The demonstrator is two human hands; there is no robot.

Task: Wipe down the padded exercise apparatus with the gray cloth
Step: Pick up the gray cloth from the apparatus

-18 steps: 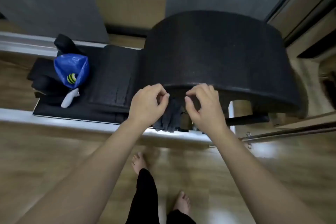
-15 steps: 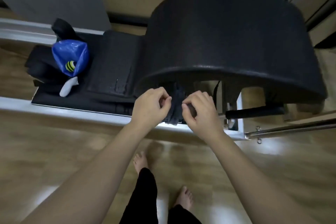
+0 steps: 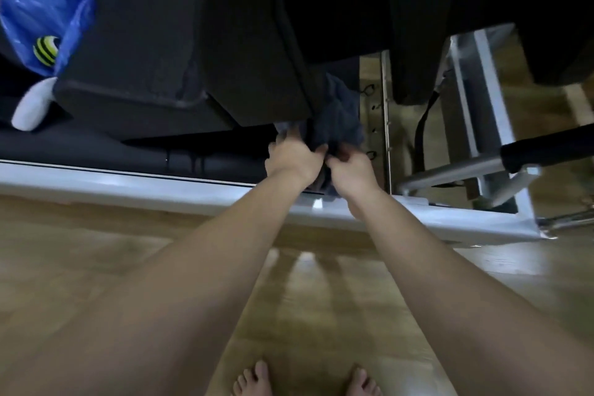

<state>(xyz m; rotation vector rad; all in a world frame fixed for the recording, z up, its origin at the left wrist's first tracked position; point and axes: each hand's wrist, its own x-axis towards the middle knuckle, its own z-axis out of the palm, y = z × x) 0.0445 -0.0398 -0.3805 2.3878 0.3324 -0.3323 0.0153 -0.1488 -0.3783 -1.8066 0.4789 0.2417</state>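
The black padded arc apparatus (image 3: 263, 42) fills the top of the view, resting on a reformer with a white frame rail (image 3: 128, 185). A dark gray cloth (image 3: 340, 119) hangs bunched just under the arc's lower front edge. My left hand (image 3: 292, 157) and my right hand (image 3: 350, 167) are close together below it, both pinching the cloth's lower part. The fingertips are partly hidden in the folds.
A blue plastic bag (image 3: 45, 26) with a yellow-and-black striped item and a white spray nozzle (image 3: 32, 106) lies at the left on the carriage. A metal footbar frame (image 3: 475, 125) with a black padded bar (image 3: 546, 151) stands at the right. Wooden floor and my bare feet are below.
My head has dropped closer and lower, so the arc now looms overhead. Both hands have moved down with the cloth, from the arc's front edge to just above the frame rail.
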